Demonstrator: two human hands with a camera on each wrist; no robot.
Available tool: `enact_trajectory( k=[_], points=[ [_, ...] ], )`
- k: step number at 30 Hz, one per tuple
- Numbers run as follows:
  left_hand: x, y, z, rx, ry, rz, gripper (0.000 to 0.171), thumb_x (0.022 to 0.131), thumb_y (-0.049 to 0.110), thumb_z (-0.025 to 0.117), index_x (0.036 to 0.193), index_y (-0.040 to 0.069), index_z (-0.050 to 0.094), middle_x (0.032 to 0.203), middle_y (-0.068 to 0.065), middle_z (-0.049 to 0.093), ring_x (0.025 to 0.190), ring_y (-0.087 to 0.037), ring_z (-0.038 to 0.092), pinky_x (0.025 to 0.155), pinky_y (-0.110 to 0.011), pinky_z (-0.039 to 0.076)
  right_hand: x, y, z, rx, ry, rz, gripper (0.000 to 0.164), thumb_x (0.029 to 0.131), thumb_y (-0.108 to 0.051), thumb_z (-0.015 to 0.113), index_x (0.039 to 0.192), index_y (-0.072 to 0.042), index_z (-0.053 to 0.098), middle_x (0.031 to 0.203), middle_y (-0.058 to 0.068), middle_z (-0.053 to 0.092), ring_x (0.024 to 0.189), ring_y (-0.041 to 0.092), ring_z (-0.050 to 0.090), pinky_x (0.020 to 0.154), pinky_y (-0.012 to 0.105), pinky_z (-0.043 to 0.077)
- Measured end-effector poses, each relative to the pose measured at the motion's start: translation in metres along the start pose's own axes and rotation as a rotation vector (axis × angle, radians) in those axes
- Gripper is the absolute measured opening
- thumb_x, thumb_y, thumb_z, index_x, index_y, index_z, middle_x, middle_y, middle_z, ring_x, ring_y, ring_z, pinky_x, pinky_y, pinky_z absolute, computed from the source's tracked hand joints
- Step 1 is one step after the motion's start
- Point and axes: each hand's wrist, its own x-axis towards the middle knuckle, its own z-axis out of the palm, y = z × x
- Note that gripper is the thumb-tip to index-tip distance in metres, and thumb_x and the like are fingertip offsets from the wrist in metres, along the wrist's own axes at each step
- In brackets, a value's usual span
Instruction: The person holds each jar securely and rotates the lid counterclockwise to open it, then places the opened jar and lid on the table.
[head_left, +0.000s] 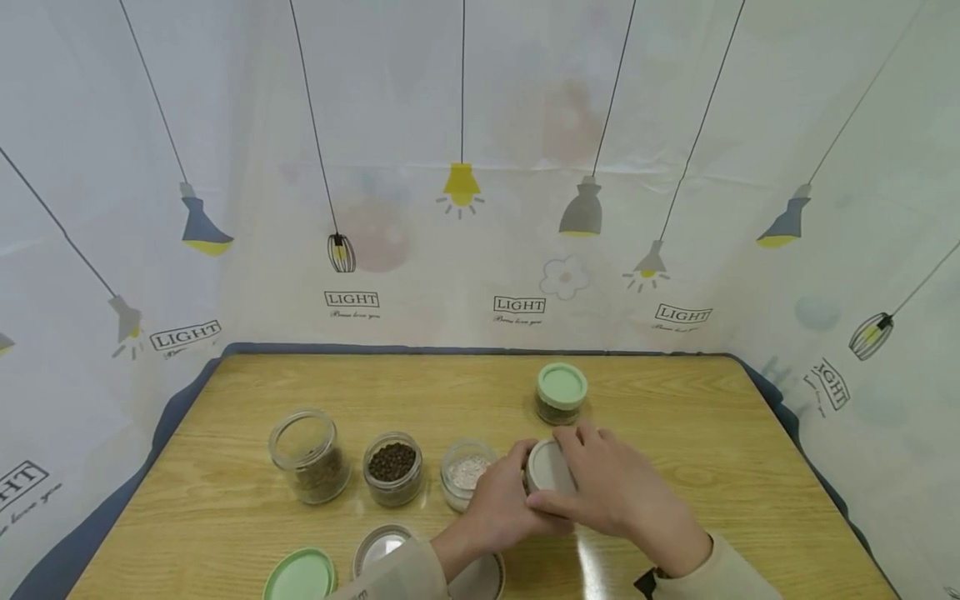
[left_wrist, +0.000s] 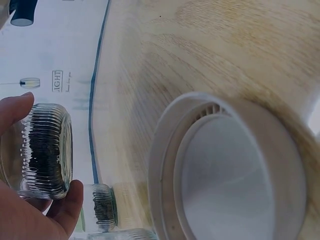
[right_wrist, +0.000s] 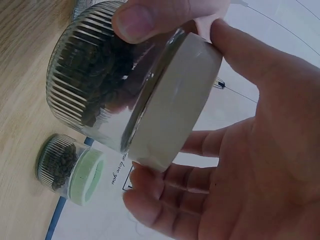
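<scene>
My left hand (head_left: 504, 504) grips a ribbed glass jar (right_wrist: 92, 70) with dark, dried bits inside, its thumb across the glass near the neck in the right wrist view. The jar is held tilted above the table. On its mouth sits a white lid (head_left: 550, 467), pinched at the rim between the thumb and fingers of my right hand (head_left: 626, 487). Just left of my hands stands an open jar of white grains (head_left: 467, 473), partly hidden by the left hand. Beyond them is a jar with a green lid (head_left: 562, 392).
Further left stand an open jar of dark round grains (head_left: 393, 467) and a larger open jar (head_left: 309, 458) with brown contents. Nearer me lie a green lid (head_left: 300, 575) and two white lids, one (left_wrist: 225, 175) upturned and partly under my left sleeve. Printed curtains enclose the wooden table (head_left: 675, 400).
</scene>
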Motion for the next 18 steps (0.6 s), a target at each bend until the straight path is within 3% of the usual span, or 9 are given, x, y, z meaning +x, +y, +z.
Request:
enact_trajectory(
  k=[3, 8, 14, 18],
  points=[
    [0.001, -0.001, 0.001, -0.009, -0.013, -0.015, 0.094, 0.06, 0.044, 0.088, 0.137, 0.021, 0.041, 0.121, 0.002, 0.059, 0.104, -0.014, 0.056, 0.087, -0.036, 0.05, 0.001, 0.001, 0.001, 0.041, -0.005, -0.036, 0.069, 0.078, -0.06, 0.065, 0.125, -0.012, 0.052, 0.105, 0.01, 0.054, 0.09, 0.024, 0.052, 0.065, 0.041, 0.048],
    [0.001, 0.0, 0.003, -0.009, -0.027, -0.009, 0.099, 0.06, 0.043, 0.088, 0.141, 0.018, 0.037, 0.131, -0.003, 0.054, 0.112, -0.019, 0.055, 0.092, -0.038, 0.049, 0.002, 0.005, 0.003, 0.109, -0.015, -0.161, 0.066, 0.069, -0.034, 0.073, 0.129, -0.016, 0.052, 0.116, 0.008, 0.052, 0.105, 0.029, 0.048, 0.074, 0.043, 0.049],
    [0.0, 0.002, 0.005, 0.006, -0.021, -0.02, 0.097, 0.059, 0.049, 0.088, 0.138, 0.018, 0.04, 0.126, -0.003, 0.056, 0.109, -0.019, 0.055, 0.09, -0.04, 0.049, 0.001, 0.011, -0.001, 0.135, -0.06, -0.311, 0.078, 0.069, -0.028, 0.081, 0.138, -0.019, 0.047, 0.136, 0.011, 0.047, 0.124, 0.037, 0.042, 0.094, 0.055, 0.045],
    [-0.001, 0.001, 0.004, 0.002, -0.014, -0.02, 0.095, 0.059, 0.045, 0.089, 0.137, 0.019, 0.04, 0.125, -0.003, 0.057, 0.109, -0.019, 0.056, 0.09, -0.04, 0.05, -0.002, 0.011, -0.004, 0.128, -0.05, -0.298, 0.08, 0.074, -0.039, 0.078, 0.143, -0.018, 0.042, 0.145, 0.015, 0.041, 0.127, 0.04, 0.04, 0.099, 0.062, 0.038]
  ],
)
